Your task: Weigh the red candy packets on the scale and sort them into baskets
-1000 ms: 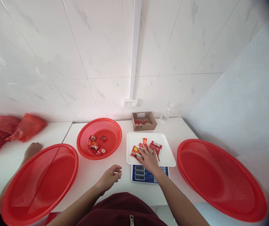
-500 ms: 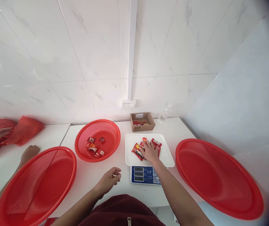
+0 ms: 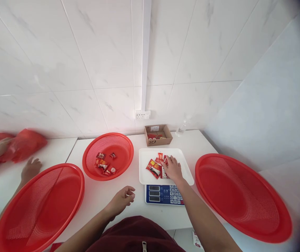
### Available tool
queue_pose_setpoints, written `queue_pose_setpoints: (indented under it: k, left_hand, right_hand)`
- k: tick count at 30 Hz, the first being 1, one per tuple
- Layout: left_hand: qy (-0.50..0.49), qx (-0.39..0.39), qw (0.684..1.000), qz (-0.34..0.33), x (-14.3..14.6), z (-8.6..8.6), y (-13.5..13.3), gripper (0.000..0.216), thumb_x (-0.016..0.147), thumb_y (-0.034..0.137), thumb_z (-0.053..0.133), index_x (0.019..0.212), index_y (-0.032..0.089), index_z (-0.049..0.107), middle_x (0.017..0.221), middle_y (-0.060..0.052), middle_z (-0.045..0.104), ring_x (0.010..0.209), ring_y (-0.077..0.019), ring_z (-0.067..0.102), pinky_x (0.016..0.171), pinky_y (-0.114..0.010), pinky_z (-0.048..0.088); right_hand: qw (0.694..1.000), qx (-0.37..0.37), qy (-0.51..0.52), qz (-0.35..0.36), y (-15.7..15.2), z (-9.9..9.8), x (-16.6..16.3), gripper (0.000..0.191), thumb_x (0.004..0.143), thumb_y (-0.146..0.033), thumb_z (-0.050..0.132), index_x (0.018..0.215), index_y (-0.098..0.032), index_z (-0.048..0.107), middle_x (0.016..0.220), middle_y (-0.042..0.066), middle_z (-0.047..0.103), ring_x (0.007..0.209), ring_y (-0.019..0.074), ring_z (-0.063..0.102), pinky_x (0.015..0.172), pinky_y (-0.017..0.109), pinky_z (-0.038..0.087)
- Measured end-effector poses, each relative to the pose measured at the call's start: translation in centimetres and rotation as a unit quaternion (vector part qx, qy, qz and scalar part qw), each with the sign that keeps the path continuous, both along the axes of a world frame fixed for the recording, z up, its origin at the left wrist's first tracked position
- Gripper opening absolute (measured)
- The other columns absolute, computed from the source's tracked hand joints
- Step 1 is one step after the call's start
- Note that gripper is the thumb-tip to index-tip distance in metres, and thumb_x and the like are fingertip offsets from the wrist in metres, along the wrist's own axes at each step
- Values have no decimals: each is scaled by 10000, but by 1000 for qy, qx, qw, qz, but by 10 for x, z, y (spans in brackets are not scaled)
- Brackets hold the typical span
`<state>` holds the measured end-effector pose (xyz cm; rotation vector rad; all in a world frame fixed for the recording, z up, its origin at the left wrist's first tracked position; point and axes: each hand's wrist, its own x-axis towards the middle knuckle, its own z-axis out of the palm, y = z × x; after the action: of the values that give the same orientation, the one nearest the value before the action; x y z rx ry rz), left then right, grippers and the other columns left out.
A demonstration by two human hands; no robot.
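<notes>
My right hand (image 3: 173, 169) lies palm down with spread fingers over the right side of a small pile of red snack packets (image 3: 153, 168). It partly covers the packets beneath it. They rest on the white tray (image 3: 144, 179) of a digital scale (image 3: 163, 194) with a blue keypad panel. To the left of the scale, my left hand (image 3: 121, 201) hovers above the table, fingers loosely curled and apart from the thumb, holding nothing. Beyond it stands a round red basket (image 3: 123, 154) with several small wrapped pieces (image 3: 102, 164) inside.
Large red baskets stand at the left (image 3: 58, 199) and right (image 3: 234, 189). Behind the scale are a cardboard box (image 3: 159, 141) and a clear bottle (image 3: 181, 129) by the wall. At far left, another person's hands (image 3: 31, 169) are near red plastic bags (image 3: 29, 145).
My right hand has shifted slightly right across the packets, uncovering more of those at the middle. My left hand stays in place. The other person's hands have moved slightly at the far left.
</notes>
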<state>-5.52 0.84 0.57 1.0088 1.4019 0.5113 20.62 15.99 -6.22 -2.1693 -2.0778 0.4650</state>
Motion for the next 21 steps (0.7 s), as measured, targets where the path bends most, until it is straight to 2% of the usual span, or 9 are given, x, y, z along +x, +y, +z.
queue_pose_setpoints:
  k: [4, 11, 17, 19, 21]
  left_hand:
    - [2, 2, 1000, -2, 0, 2, 1, 444, 706, 487, 593, 1027, 188, 528, 941, -43, 553, 864, -181, 568, 765, -313, 433]
    - [6, 2, 1000, 0, -2, 1, -1, 432, 712, 479, 585, 1021, 183, 527, 930, -42, 554, 858, -184, 566, 766, -325, 433]
    - [7, -2, 1000, 1, -1, 1, -1, 439, 707, 489, 590, 1019, 186, 525, 924, -36, 556, 858, -180, 561, 764, -317, 435]
    - [8, -2, 1000, 0, 0, 1, -1, 444, 709, 494, 588, 1024, 187, 527, 934, -38, 559, 861, -179, 561, 766, -314, 435]
    - [9, -1, 1000, -1, -1, 1, -2, 448, 714, 494, 584, 1035, 186, 530, 944, -41, 560, 863, -176, 562, 768, -311, 438]
  right_hand:
    - [999, 36, 11, 25, 1, 1, -2, 602, 928, -479, 263, 1438, -161, 290, 1514, 149, 266, 1383, 239, 249, 1097, 468, 192]
    - [999, 29, 13, 22, -1, -1, -5, 602, 909, -481, 337, 1435, -189, 302, 1506, 146, 288, 1375, 251, 267, 1091, 493, 201]
    - [998, 31, 15, 45, -7, -11, -2, 580, 910, -472, 309, 1431, -215, 315, 1525, 100, 260, 1404, 251, 177, 1093, 499, 190]
    - [997, 56, 39, 32, -11, -11, 1, 556, 912, -460, 289, 1407, -216, 358, 1510, 99, 292, 1398, 258, 192, 1086, 511, 200]
    - [990, 112, 85, 1, -19, -7, 6, 545, 909, -456, 277, 1360, -188, 422, 1472, 120, 355, 1376, 264, 243, 1077, 493, 237]
